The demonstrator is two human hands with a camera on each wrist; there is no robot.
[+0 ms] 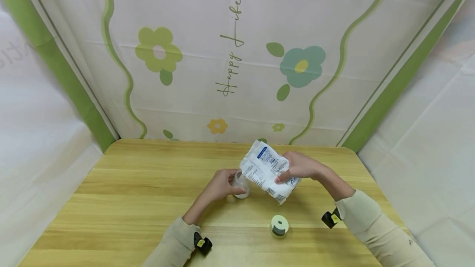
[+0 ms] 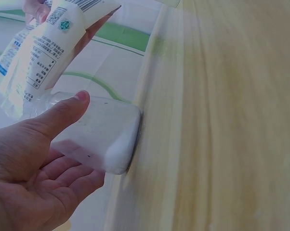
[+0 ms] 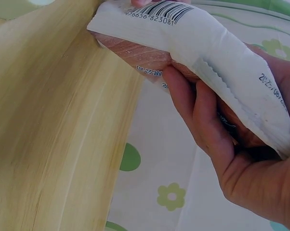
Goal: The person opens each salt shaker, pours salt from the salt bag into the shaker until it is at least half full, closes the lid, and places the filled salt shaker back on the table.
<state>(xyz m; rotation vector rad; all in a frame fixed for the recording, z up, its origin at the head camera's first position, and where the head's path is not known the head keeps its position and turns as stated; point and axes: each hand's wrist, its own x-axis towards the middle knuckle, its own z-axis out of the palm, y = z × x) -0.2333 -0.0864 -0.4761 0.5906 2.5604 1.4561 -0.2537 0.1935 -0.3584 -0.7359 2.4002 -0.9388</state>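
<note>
A small clear jar [image 1: 242, 184] stands on the table, with white material at its bottom. My left hand [image 1: 221, 185] holds it, thumb on one side and fingers round the other, as the left wrist view of the jar [image 2: 106, 127] shows. My right hand [image 1: 301, 165] grips a white printed packet [image 1: 261, 167], tilted with its upper left corner at the jar's mouth. In the right wrist view, the packet [image 3: 222, 57] shows a barcode and a pinkish printed side, fingers curled beneath. Whether anything is flowing out cannot be made out.
A round pale green lid [image 1: 279, 225] with a grey patch lies on the wooden table [image 1: 130, 201], nearer the front and right of the jar. A white flowered curtain [image 1: 193, 102] hangs behind the table, and white cloth sides [image 1: 41, 135] stand left and right.
</note>
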